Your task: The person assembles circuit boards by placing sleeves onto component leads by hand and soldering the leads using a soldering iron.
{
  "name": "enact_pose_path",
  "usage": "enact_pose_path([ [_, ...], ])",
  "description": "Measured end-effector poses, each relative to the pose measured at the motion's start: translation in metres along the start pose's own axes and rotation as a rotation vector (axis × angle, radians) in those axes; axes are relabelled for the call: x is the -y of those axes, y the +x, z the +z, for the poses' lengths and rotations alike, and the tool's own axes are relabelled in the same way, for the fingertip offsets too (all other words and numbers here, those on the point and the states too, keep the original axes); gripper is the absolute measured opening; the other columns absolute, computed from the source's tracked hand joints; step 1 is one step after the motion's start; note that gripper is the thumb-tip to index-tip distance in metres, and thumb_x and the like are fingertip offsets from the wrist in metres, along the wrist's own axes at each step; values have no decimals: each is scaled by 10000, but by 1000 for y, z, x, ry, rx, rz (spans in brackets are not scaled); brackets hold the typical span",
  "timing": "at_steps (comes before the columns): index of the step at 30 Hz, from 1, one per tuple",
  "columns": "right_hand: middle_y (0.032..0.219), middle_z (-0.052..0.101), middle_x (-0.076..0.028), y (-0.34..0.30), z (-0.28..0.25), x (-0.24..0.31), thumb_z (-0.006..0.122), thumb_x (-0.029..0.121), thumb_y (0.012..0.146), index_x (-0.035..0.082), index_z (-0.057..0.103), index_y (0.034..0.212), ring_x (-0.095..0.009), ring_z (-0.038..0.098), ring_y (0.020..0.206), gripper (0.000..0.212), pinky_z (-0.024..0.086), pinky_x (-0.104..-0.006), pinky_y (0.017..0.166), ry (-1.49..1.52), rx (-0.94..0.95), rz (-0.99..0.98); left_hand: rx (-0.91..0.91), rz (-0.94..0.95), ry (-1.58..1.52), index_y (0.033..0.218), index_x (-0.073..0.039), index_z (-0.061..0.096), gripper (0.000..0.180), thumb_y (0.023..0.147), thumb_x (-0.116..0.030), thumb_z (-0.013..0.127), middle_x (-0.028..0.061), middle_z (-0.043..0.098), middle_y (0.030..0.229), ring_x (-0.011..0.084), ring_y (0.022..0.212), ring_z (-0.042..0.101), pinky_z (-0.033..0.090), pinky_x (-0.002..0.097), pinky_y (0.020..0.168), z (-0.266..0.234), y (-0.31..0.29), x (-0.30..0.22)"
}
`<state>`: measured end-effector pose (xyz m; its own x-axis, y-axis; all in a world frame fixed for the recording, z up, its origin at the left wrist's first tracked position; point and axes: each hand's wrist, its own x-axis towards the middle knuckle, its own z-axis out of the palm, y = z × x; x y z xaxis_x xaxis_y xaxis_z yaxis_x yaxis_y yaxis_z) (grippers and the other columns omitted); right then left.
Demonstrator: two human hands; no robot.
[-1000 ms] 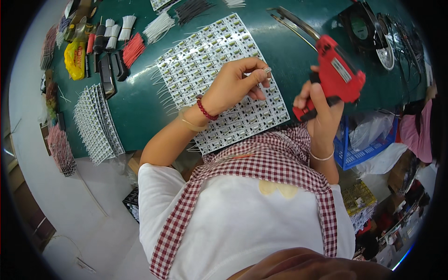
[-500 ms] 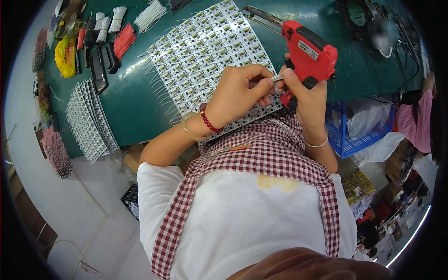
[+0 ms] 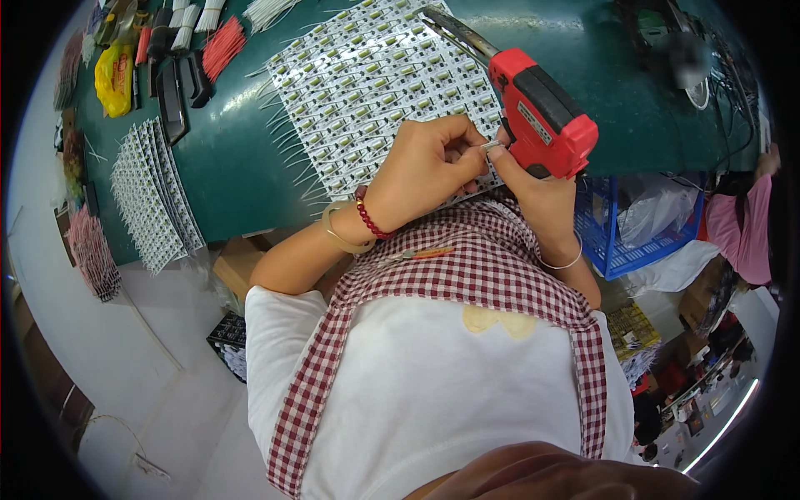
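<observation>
My right hand (image 3: 537, 187) is wrapped round the grip of a red and black soldering gun (image 3: 546, 112). Its long metal tip (image 3: 454, 32) points to the upper left, over a large panel of small white circuit boards (image 3: 367, 79). Between my two hands is a short bundle of thin pale wires (image 3: 492, 146), partly covered by fingers. The fingertips of my left hand (image 3: 429, 162) pinch one end, and my right thumb touches the other. Loose white wire ends stick out along the panel's left edge. Both hands are above its near right corner.
Stacked board panels (image 3: 154, 200) lie on the green table (image 3: 225, 175) at the left. Behind them are red wires (image 3: 223, 50), white wire bundles (image 3: 185, 29), a black-handled cutter (image 3: 172, 100) and a yellow bag (image 3: 115, 79). A blue crate (image 3: 621, 250) stands below the table's right edge.
The soldering gun has tilted, its tip lower and further left. My right hand has shifted slightly down and left, closer to my left hand, which keeps its pinch.
</observation>
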<state>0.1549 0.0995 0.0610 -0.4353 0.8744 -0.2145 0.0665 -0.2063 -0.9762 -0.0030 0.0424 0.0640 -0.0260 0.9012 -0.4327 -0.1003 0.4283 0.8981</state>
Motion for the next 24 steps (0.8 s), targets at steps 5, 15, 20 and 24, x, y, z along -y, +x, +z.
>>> enact_pose_path([
  [5,854,658,-17,-2,0,2,709,5,811,10,636,980,-67,616,752,184,507,-234,663,-101,66,-31,-43,28,78,901,38,613,93,904,-47,578,73,689,758,79,617,643,506,202,537,-1,-9,1],
  [15,879,644,-12,-9,7,-2,711,-10,816,18,635,997,-80,611,800,199,498,-239,680,-93,45,7,-214,290,341,889,10,651,65,859,-45,633,86,652,643,134,565,639,498,252,531,2,-20,17],
  [20,879,637,-15,-9,5,-1,692,-17,830,8,627,1027,-84,608,795,209,497,-243,681,-105,31,20,-348,550,658,894,-37,667,76,822,-59,675,86,653,747,233,634,645,505,305,557,-7,-12,22],
  [24,873,617,-59,-6,-10,-2,661,63,875,-22,506,1227,-130,607,762,394,506,-273,670,72,-55,64,-497,603,892,894,-68,672,106,793,-40,689,52,613,838,228,693,621,493,314,562,-46,7,26],
])
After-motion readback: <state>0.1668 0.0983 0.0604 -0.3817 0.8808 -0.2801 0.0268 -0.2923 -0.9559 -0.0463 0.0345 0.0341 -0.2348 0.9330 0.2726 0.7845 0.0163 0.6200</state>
